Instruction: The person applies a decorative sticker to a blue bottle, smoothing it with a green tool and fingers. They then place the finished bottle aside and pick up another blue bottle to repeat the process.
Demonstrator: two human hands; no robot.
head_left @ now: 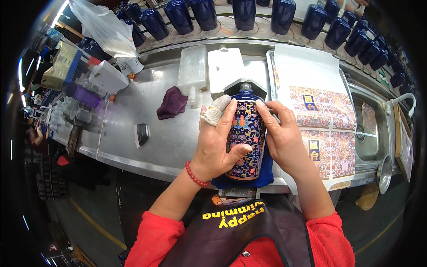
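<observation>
A dark blue bottle (246,133) wrapped in a bright patterned decal lies on its side at the near edge of the steel worktable (155,133), resting on a blue cloth pad (266,174). Its long axis runs away from the person: the narrow neck and mouth point toward the far side of the table, into a notched grey block (245,85), and the flat base faces the person's apron. The left hand (218,142) cups the bottle's left flank, fingers stretched along the body, the thumb laid across the decal near the base; a bandaged fingertip (217,110) rises near the shoulder. The right hand (278,133) presses on the right flank, fingers close together and flat against the decal near the shoulder. A red bead bracelet (194,175) circles the left wrist. To the right lies a sheet of printed decals (322,124); to the left sit a purple rag (172,102) and white plastic containers (192,69). More dark blue bottles (244,13) line the far shelf
</observation>
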